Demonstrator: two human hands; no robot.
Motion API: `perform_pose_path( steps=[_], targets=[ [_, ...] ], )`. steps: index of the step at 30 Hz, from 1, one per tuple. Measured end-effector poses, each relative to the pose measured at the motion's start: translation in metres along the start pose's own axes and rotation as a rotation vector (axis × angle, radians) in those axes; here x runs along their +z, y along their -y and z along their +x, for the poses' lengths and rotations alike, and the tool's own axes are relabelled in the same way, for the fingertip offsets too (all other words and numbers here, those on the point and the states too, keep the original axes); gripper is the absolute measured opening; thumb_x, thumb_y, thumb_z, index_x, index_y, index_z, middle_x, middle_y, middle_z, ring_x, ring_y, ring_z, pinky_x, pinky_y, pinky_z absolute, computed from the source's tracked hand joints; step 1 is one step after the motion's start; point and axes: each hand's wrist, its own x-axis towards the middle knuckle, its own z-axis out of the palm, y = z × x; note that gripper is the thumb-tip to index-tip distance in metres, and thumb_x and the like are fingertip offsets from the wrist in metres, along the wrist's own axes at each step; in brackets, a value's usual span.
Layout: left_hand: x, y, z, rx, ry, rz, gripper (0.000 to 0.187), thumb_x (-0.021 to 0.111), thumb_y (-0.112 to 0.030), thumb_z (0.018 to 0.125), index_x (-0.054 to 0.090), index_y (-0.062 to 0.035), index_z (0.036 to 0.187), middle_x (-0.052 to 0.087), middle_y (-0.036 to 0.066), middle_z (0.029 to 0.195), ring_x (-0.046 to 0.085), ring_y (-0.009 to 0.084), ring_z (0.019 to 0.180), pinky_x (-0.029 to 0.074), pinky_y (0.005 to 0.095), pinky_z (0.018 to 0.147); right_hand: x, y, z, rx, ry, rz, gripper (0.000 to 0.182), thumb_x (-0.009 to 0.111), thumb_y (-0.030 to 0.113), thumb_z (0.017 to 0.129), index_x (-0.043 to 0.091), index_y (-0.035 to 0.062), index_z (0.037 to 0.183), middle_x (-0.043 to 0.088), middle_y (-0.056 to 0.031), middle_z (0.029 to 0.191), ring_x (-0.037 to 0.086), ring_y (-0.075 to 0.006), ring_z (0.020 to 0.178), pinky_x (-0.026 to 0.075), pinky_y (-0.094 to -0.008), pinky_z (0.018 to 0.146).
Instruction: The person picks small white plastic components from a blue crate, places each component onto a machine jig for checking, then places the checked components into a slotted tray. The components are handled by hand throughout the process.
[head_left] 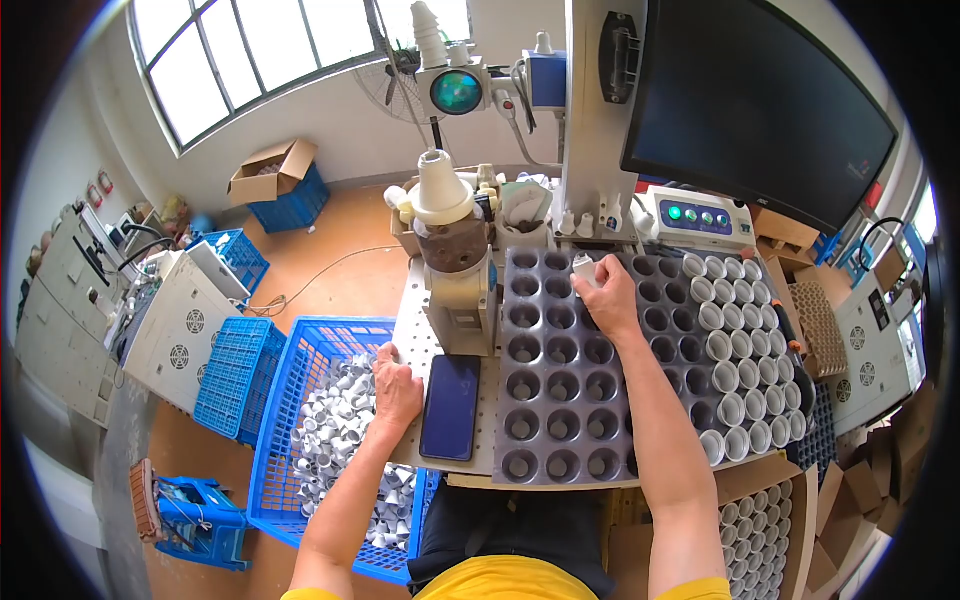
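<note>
My right hand (610, 298) pinches a small white plastic cup-shaped part (584, 268) over the back rows of a dark tray with round pockets (543, 367). My left hand (398, 388) is closed at the left edge of the perforated bench top, beside a dark phone (450, 408); what its fingers hold, if anything, is hidden. Several rows of white cups (738, 345) fill pockets on the tray's right side. Below my left hand, a blue crate (275, 455) contains a heap of loose white parts (345, 425).
Behind the phone stands a beige machine with a white cone on top (460, 300). A control box with green lights (703, 217) and a monitor (765, 105) are at the back right. A cardboard box of white cups (757, 535) sits below the bench's right front.
</note>
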Motion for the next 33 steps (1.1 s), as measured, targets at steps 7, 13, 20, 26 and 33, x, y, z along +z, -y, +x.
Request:
perform_pose_path(
  steps=[7, 13, 20, 26, 33],
  targets=[
    [-0.002, 0.001, -0.001, 0.033, 0.001, -0.01, 0.018, 0.06, -0.005, 0.064, 0.064, 0.0119, 0.069, 0.05, 0.029, 0.105, 0.046, 0.0393, 0.105, 0.037, 0.0431, 0.091, -0.001, 0.003, -0.001, 0.008, 0.0, 0.001, 0.036, 0.072, 0.017, 0.071, 0.038, 0.0036, 0.069, 0.041, -0.0059, 0.064, 0.039, -0.0188, 0.061, 0.039, -0.0335, 0.058],
    [-0.002, -0.004, -0.001, 0.034, -0.055, -0.028, 0.011, 0.056, 0.004, 0.059, 0.052, 0.0105, 0.068, 0.05, 0.029, 0.101, 0.048, 0.0426, 0.102, 0.038, 0.0434, 0.092, -0.002, 0.003, -0.001, 0.002, 0.001, 0.004, 0.036, 0.072, 0.018, 0.071, 0.038, 0.0035, 0.069, 0.041, -0.0061, 0.064, 0.039, -0.019, 0.061, 0.039, -0.034, 0.058],
    [-0.012, 0.017, 0.025, -0.255, -0.108, -0.296, 0.02, 0.047, 0.001, 0.067, 0.06, 0.0083, 0.08, 0.057, 0.025, 0.093, 0.054, 0.037, 0.095, 0.042, 0.0399, 0.088, -0.003, 0.005, -0.002, 0.0, -0.005, 0.008, 0.036, 0.071, 0.018, 0.071, 0.039, 0.0033, 0.069, 0.042, -0.0073, 0.063, 0.04, -0.0203, 0.06, 0.04, -0.035, 0.059],
    [-0.093, -0.013, 0.163, -0.105, -0.421, -0.402, 0.027, 0.043, -0.008, 0.081, 0.066, 0.0009, 0.094, 0.06, 0.017, 0.089, 0.057, 0.0264, 0.089, 0.043, 0.0349, 0.083, 0.002, 0.003, 0.001, 0.003, -0.029, -0.008, 0.037, 0.071, 0.021, 0.07, 0.039, 0.0034, 0.068, 0.043, -0.0083, 0.063, 0.041, -0.0216, 0.06, 0.041, -0.035, 0.059],
    [-0.119, -0.107, 0.256, 0.07, -0.168, -0.665, 0.025, 0.047, -0.014, 0.084, 0.068, -0.0086, 0.095, 0.06, 0.01, 0.078, 0.052, 0.0245, 0.087, 0.038, 0.038, 0.087, -0.004, 0.135, 0.054, -0.052, 0.042, 0.344, 0.036, 0.073, 0.024, 0.074, 0.043, 0.0055, 0.064, 0.046, -0.0009, 0.063, 0.041, -0.0108, 0.06, 0.037, -0.0299, 0.053]
  ],
)
